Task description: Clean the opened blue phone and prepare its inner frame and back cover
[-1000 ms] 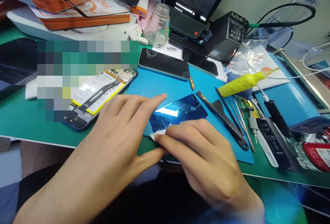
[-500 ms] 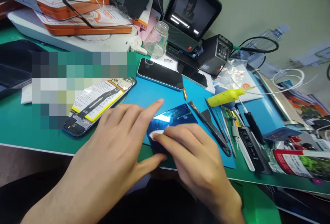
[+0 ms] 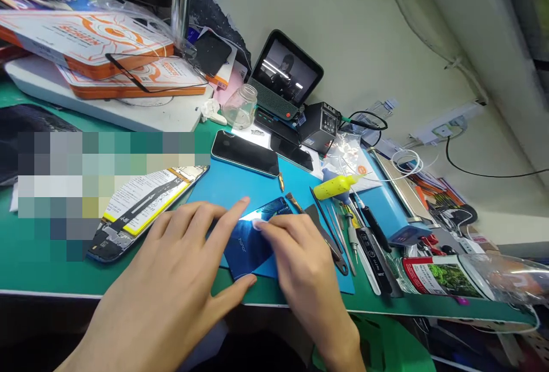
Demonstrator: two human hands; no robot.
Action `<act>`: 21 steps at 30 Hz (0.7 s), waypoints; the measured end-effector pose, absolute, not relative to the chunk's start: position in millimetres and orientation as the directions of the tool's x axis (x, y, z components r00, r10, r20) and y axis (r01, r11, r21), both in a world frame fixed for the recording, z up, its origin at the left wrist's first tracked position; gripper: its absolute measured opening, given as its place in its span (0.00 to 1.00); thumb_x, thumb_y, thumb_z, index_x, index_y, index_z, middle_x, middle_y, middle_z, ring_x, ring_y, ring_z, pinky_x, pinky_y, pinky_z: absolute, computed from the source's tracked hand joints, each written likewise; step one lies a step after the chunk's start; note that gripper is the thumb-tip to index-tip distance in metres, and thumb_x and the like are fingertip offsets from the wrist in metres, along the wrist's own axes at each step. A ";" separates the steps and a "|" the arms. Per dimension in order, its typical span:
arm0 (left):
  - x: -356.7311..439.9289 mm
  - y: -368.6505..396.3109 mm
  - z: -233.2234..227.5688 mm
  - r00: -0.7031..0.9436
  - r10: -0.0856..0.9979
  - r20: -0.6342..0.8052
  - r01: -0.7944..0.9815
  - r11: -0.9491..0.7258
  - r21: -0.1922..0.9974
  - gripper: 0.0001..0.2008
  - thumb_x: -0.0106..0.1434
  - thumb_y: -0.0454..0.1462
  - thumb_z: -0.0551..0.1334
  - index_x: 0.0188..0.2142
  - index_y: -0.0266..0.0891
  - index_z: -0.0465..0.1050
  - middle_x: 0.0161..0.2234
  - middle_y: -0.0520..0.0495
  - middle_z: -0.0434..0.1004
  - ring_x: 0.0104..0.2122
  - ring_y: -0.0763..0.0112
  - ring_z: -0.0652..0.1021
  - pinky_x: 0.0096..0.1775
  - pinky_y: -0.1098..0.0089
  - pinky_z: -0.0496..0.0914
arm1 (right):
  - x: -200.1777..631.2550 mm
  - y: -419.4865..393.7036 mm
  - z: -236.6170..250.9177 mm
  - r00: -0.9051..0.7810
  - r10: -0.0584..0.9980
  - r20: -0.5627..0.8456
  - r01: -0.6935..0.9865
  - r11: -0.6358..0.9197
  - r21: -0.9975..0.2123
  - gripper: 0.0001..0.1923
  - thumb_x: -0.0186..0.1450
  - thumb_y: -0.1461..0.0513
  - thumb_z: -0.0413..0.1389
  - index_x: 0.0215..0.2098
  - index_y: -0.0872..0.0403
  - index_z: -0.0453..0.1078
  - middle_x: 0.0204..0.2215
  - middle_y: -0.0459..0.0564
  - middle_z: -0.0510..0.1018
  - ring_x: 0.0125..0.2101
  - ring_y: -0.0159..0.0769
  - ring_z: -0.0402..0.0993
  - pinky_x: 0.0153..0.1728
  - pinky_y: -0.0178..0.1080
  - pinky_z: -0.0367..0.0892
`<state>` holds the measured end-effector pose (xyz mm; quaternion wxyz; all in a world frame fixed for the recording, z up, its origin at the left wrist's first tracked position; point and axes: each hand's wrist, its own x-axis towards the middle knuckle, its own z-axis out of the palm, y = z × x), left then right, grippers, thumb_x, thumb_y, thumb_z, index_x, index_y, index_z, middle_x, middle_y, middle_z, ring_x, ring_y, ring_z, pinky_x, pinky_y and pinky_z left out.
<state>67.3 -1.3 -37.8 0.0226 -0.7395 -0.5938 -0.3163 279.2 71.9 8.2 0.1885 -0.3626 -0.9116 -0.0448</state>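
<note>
A shiny dark-blue phone back cover (image 3: 246, 252) with "honor" lettering lies on the blue mat (image 3: 214, 180). My right hand (image 3: 302, 266) pinches a small white wipe (image 3: 257, 224) and presses it on the cover's glossy face. Most of the wipe is hidden by the fingers. My left hand (image 3: 180, 272) is spread at the cover's left end, its thumb by the near edge and index finger raised. Whether it touches the cover, I cannot tell. Left of that hand lies an opened phone (image 3: 148, 206) with its battery showing, partly behind a blurred patch.
A black-screened phone (image 3: 245, 154) lies at the mat's far side. To the right are a brush (image 3: 321, 229), a yellow needle bottle (image 3: 334, 187), tweezers and a black pen-like tool (image 3: 372, 255). Behind stand a glass jar (image 3: 240, 109), a screen device (image 3: 286, 72) and orange-white boxes (image 3: 115, 35).
The view has tilted up, showing more wall. My right hand has slid the wipe farther up the cover, uncovering the lettering. My left hand keeps its spread pose.
</note>
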 end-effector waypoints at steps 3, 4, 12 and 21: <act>67.4 -1.2 -40.2 0.083 0.875 0.477 0.890 -0.280 0.360 0.38 0.72 0.50 0.62 0.76 0.44 0.54 0.54 0.41 0.72 0.52 0.48 0.71 0.52 0.53 0.60 | 277.3 76.0 6.4 -0.601 0.699 0.388 0.730 0.677 -0.089 0.16 0.78 0.70 0.51 0.56 0.54 0.78 0.46 0.54 0.82 0.46 0.41 0.76 0.49 0.47 0.75; 67.5 -0.6 -40.8 0.083 0.876 0.476 0.888 -0.282 0.363 0.39 0.72 0.50 0.63 0.76 0.45 0.54 0.55 0.42 0.72 0.53 0.49 0.71 0.53 0.53 0.60 | 281.2 79.2 7.6 -0.564 0.725 0.396 0.754 0.647 -0.110 0.15 0.78 0.69 0.52 0.55 0.54 0.78 0.45 0.53 0.81 0.46 0.41 0.76 0.49 0.48 0.75; 55.5 5.4 -55.1 0.207 0.773 0.599 0.882 -0.412 0.227 0.36 0.71 0.49 0.65 0.74 0.46 0.60 0.60 0.47 0.77 0.56 0.56 0.74 0.56 0.57 0.62 | 339.0 72.2 16.2 -0.331 0.825 0.458 0.703 0.539 -0.463 0.12 0.80 0.57 0.55 0.47 0.55 0.77 0.42 0.49 0.82 0.42 0.35 0.81 0.45 0.42 0.79; 89.7 38.3 -53.9 0.354 0.708 0.611 0.906 -0.422 -0.036 0.29 0.75 0.46 0.55 0.67 0.29 0.69 0.54 0.23 0.78 0.49 0.31 0.80 0.42 0.42 0.74 | 343.0 52.7 -4.5 -0.077 0.864 0.498 0.560 0.451 -0.695 0.13 0.78 0.53 0.58 0.47 0.55 0.78 0.42 0.49 0.82 0.43 0.36 0.81 0.48 0.45 0.79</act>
